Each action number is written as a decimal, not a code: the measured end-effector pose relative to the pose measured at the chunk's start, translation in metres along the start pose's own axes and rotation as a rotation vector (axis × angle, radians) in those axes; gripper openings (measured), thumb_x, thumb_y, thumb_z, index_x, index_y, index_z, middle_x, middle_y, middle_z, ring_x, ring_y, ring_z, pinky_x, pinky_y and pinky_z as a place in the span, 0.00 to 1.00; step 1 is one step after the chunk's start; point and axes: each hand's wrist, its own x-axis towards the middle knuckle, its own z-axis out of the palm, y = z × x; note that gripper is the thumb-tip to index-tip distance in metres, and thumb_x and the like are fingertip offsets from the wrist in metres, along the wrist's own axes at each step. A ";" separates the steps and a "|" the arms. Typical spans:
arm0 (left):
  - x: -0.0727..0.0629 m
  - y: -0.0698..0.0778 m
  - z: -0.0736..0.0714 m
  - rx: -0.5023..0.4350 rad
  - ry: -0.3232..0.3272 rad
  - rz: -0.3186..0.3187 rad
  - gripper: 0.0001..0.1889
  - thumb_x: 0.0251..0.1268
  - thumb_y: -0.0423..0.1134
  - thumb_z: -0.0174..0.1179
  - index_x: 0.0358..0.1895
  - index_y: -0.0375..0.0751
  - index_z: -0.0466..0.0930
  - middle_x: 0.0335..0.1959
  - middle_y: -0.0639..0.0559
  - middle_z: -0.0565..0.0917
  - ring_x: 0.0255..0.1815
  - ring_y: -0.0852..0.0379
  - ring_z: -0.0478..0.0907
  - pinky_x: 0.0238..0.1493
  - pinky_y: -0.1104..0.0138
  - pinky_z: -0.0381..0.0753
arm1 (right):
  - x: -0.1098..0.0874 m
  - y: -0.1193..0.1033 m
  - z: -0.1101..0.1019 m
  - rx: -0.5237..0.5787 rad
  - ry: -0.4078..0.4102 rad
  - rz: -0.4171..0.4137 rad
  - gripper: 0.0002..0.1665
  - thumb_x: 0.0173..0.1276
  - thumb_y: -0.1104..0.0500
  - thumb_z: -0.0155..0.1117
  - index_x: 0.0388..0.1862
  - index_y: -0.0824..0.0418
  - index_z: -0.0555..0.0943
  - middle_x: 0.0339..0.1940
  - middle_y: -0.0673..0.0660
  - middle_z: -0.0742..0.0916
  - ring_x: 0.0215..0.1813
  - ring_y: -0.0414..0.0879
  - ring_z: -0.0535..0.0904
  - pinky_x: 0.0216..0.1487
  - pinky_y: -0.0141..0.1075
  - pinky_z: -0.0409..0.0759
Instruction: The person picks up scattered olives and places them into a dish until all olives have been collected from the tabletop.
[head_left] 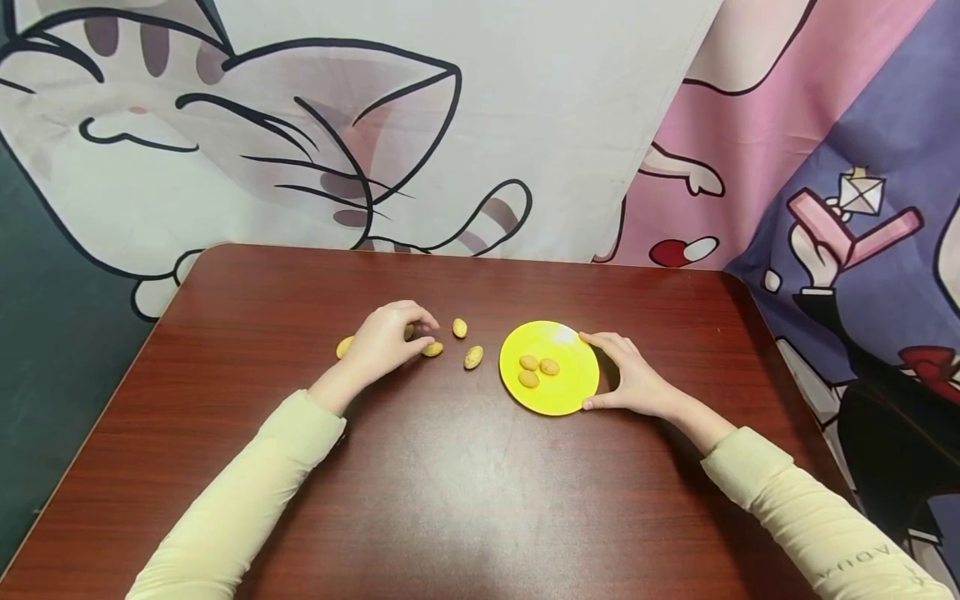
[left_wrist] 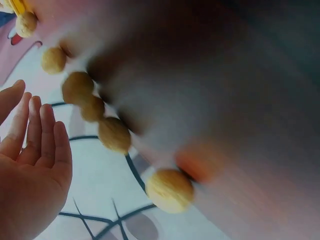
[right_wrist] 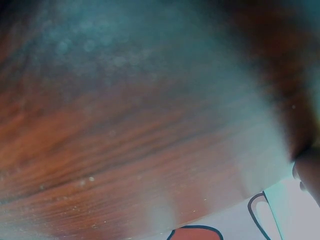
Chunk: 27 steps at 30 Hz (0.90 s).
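Note:
A round yellow plate (head_left: 551,402) lies on the table with three small tan-yellow oval pieces (head_left: 528,379) on it. My right hand (head_left: 637,385) holds the plate's right rim between thumb and fingers; the right wrist view hardly shows that hand. Left of the plate, several lumpy yellow ovals, like tiny potatoes, lie loosely spread, among them one oval (head_left: 473,357) and another (head_left: 460,328). Over this group is my left hand (head_left: 384,340), its thumb tip close to an oval (head_left: 432,349). In the left wrist view the left hand's fingers (left_wrist: 34,130) are extended, with nothing held.
The brown wooden table (head_left: 450,500) has a far edge against a hanging cloth (head_left: 570,125) with cartoon cats. A dark object (head_left: 892,450) stands beyond the table's right edge. One more yellow oval (head_left: 344,347) lies left of the left hand.

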 end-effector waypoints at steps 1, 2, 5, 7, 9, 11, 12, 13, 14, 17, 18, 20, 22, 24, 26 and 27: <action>-0.001 -0.003 -0.002 0.003 0.006 -0.006 0.08 0.65 0.33 0.74 0.45 0.40 0.90 0.43 0.47 0.89 0.46 0.47 0.86 0.52 0.54 0.84 | 0.000 -0.001 0.000 0.002 -0.001 0.003 0.66 0.46 0.50 0.91 0.81 0.63 0.66 0.73 0.65 0.75 0.74 0.63 0.64 0.71 0.63 0.66; -0.003 -0.005 -0.004 0.007 0.010 -0.013 0.08 0.65 0.33 0.74 0.45 0.40 0.90 0.43 0.47 0.89 0.46 0.47 0.85 0.52 0.54 0.84 | 0.000 -0.001 0.000 0.004 -0.003 0.005 0.66 0.46 0.50 0.91 0.81 0.63 0.66 0.73 0.65 0.75 0.74 0.63 0.64 0.71 0.63 0.66; -0.007 -0.012 -0.010 0.014 0.024 -0.037 0.08 0.65 0.33 0.74 0.46 0.39 0.90 0.44 0.47 0.89 0.46 0.47 0.85 0.53 0.54 0.83 | 0.000 -0.001 0.000 0.007 -0.008 0.011 0.66 0.46 0.50 0.91 0.81 0.63 0.66 0.73 0.65 0.74 0.74 0.63 0.64 0.72 0.64 0.66; -0.010 -0.016 -0.014 0.016 0.030 -0.054 0.08 0.65 0.33 0.74 0.45 0.40 0.90 0.44 0.47 0.89 0.46 0.48 0.85 0.52 0.54 0.84 | 0.000 -0.002 -0.001 0.005 -0.010 0.015 0.66 0.46 0.50 0.91 0.81 0.63 0.66 0.73 0.65 0.74 0.75 0.63 0.64 0.72 0.64 0.66; -0.013 -0.020 -0.017 0.012 0.037 -0.061 0.07 0.66 0.33 0.74 0.45 0.40 0.90 0.43 0.47 0.89 0.45 0.48 0.85 0.52 0.53 0.84 | 0.000 -0.002 -0.001 0.005 -0.011 0.017 0.66 0.46 0.50 0.91 0.81 0.63 0.66 0.73 0.65 0.74 0.75 0.63 0.64 0.72 0.64 0.66; -0.016 -0.024 -0.020 0.007 0.043 -0.070 0.07 0.66 0.33 0.73 0.45 0.40 0.90 0.43 0.46 0.89 0.45 0.47 0.86 0.52 0.53 0.85 | 0.000 -0.001 -0.001 0.004 -0.011 0.020 0.66 0.46 0.50 0.91 0.81 0.62 0.66 0.73 0.65 0.74 0.75 0.63 0.64 0.72 0.64 0.66; -0.018 -0.026 -0.021 0.004 0.045 -0.074 0.07 0.66 0.33 0.73 0.45 0.40 0.90 0.43 0.46 0.89 0.46 0.47 0.86 0.52 0.52 0.85 | 0.000 -0.001 -0.001 0.004 -0.012 0.020 0.66 0.46 0.50 0.91 0.81 0.62 0.66 0.73 0.65 0.74 0.74 0.63 0.64 0.72 0.64 0.67; -0.019 -0.028 -0.023 0.001 0.046 -0.079 0.07 0.66 0.32 0.73 0.46 0.40 0.90 0.43 0.46 0.89 0.46 0.47 0.86 0.53 0.52 0.85 | 0.000 -0.001 -0.001 0.005 -0.012 0.021 0.66 0.46 0.50 0.91 0.81 0.62 0.66 0.73 0.65 0.74 0.75 0.63 0.64 0.72 0.64 0.67; -0.020 -0.030 -0.024 0.001 0.048 -0.084 0.08 0.66 0.32 0.73 0.46 0.39 0.90 0.43 0.45 0.89 0.46 0.46 0.86 0.53 0.51 0.85 | 0.000 -0.001 -0.001 0.005 -0.012 0.020 0.66 0.46 0.50 0.91 0.81 0.62 0.66 0.73 0.65 0.74 0.74 0.63 0.64 0.72 0.64 0.67; -0.024 -0.035 -0.028 0.003 0.055 -0.094 0.08 0.66 0.31 0.72 0.46 0.39 0.90 0.44 0.44 0.89 0.47 0.46 0.86 0.54 0.50 0.84 | 0.000 -0.001 -0.001 0.003 -0.010 0.016 0.66 0.46 0.50 0.91 0.81 0.63 0.66 0.73 0.65 0.74 0.74 0.63 0.64 0.72 0.63 0.66; -0.026 -0.037 -0.030 0.001 0.060 -0.097 0.08 0.65 0.30 0.72 0.46 0.38 0.90 0.44 0.44 0.89 0.47 0.46 0.86 0.54 0.50 0.84 | 0.000 -0.001 -0.001 0.003 -0.009 0.014 0.66 0.46 0.50 0.91 0.81 0.63 0.66 0.73 0.65 0.74 0.75 0.63 0.64 0.72 0.64 0.66; -0.029 -0.041 -0.032 0.006 0.069 -0.102 0.08 0.66 0.31 0.72 0.46 0.38 0.90 0.44 0.44 0.89 0.47 0.46 0.86 0.54 0.50 0.84 | 0.000 0.000 0.000 0.002 -0.006 0.010 0.66 0.46 0.50 0.91 0.81 0.63 0.66 0.73 0.65 0.74 0.75 0.63 0.64 0.72 0.64 0.66; -0.031 -0.044 -0.035 0.012 0.078 -0.111 0.08 0.66 0.31 0.72 0.47 0.38 0.90 0.44 0.44 0.89 0.47 0.46 0.86 0.54 0.50 0.83 | 0.000 0.000 0.000 0.002 -0.005 0.010 0.66 0.46 0.51 0.91 0.81 0.63 0.66 0.73 0.65 0.74 0.74 0.63 0.64 0.72 0.64 0.66; -0.034 -0.047 -0.038 0.018 0.082 -0.123 0.08 0.66 0.31 0.72 0.47 0.38 0.90 0.45 0.44 0.89 0.47 0.45 0.86 0.54 0.50 0.83 | 0.000 0.000 0.000 0.003 -0.004 0.011 0.66 0.46 0.50 0.91 0.81 0.63 0.66 0.73 0.65 0.74 0.74 0.63 0.64 0.72 0.63 0.66; -0.036 -0.050 -0.040 0.026 0.082 -0.129 0.09 0.66 0.31 0.71 0.47 0.38 0.90 0.44 0.43 0.89 0.47 0.45 0.86 0.54 0.49 0.83 | 0.000 0.000 0.000 0.004 -0.003 0.011 0.66 0.46 0.50 0.91 0.81 0.63 0.66 0.73 0.65 0.74 0.74 0.63 0.64 0.72 0.63 0.66; -0.037 -0.051 -0.042 0.029 0.081 -0.131 0.09 0.66 0.31 0.71 0.47 0.38 0.90 0.44 0.43 0.89 0.47 0.45 0.86 0.54 0.49 0.83 | 0.000 0.000 0.000 0.005 -0.003 0.011 0.66 0.46 0.50 0.91 0.81 0.63 0.66 0.73 0.65 0.74 0.74 0.63 0.64 0.72 0.63 0.66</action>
